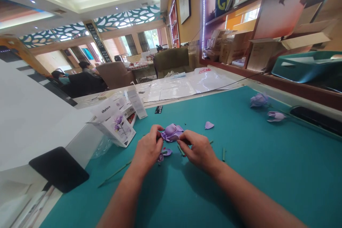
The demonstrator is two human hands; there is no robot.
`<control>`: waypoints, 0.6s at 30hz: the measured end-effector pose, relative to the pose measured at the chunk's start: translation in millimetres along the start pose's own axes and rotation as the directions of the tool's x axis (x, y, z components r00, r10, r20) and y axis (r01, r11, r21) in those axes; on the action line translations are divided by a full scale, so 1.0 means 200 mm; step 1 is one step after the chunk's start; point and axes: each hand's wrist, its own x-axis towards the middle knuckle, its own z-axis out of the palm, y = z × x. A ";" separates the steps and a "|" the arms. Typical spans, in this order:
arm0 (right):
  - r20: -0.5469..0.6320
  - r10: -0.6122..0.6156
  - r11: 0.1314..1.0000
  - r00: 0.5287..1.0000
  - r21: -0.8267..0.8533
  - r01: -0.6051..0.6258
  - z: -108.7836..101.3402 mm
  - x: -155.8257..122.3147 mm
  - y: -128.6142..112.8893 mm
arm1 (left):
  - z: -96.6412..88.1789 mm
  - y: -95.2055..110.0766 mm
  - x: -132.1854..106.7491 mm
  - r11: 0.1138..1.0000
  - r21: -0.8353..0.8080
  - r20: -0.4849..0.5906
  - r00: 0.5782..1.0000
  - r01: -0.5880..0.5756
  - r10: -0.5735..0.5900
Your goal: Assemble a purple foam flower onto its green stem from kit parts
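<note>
A purple artificial flower head with layered petals is held between my two hands just above the green mat. My left hand has its fingers closed on the flower's left side. On the right edge, the thumb and forefinger of my right hand pinch a petal of the same flower. Smaller purple petal pieces lie below it, close to my left fingers. A short green stem piece shows partly beside my right fingertips. One loose petal rests farther right.
A green stem lies left and a short green tube right. Two purple flowers sit at the far right near a black tray. White boxes and a black panel stand left. People sit in the background.
</note>
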 end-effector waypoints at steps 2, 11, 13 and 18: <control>0.003 -0.004 1.000 1.000 0.000 0.004 0.00 0.00 0.00 | 0.01 -0.01 -0.01 1.000 -0.026 -0.018 1.000 -0.007 0.006; 0.002 -0.056 0.998 0.998 -0.022 0.056 0.01 0.00 0.00 | 0.00 0.00 -0.01 0.999 -0.048 -0.002 1.000 0.011 -0.011; -0.009 -0.070 0.997 0.997 -0.027 0.070 0.01 0.00 0.00 | 0.01 0.00 -0.01 0.998 -0.058 0.001 1.000 0.016 -0.016; 0.001 -0.087 0.995 0.996 -0.040 0.087 0.01 0.00 0.00 | 0.00 0.00 -0.01 0.996 -0.085 0.018 0.999 0.032 -0.030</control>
